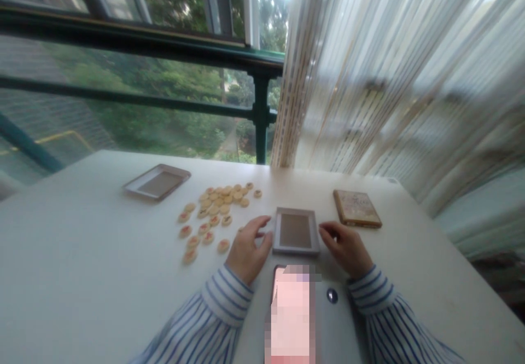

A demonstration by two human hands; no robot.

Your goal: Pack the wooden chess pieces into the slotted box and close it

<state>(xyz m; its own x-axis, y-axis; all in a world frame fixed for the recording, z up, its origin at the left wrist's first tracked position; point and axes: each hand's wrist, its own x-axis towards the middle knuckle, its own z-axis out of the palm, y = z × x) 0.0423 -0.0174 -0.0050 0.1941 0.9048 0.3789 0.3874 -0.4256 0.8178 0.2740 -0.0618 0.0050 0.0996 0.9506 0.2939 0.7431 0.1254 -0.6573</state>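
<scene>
A shallow grey box tray [296,232] with a brown inside lies on the white table [82,276] straight ahead of me. My left hand [248,249] rests at its left edge, fingers spread and touching the rim. At the tray's right edge my right hand [344,246] lies with its fingers slightly curled, and I see nothing held in it. Left of the tray, several round wooden game pieces [215,211] with red or dark marks are scattered on the table.
A second grey tray or lid [158,182] lies at the back left. A brown flat box [356,208] sits at the right. A phone [291,315] stands close to me. Window railing and striped curtain [389,79] are behind the table.
</scene>
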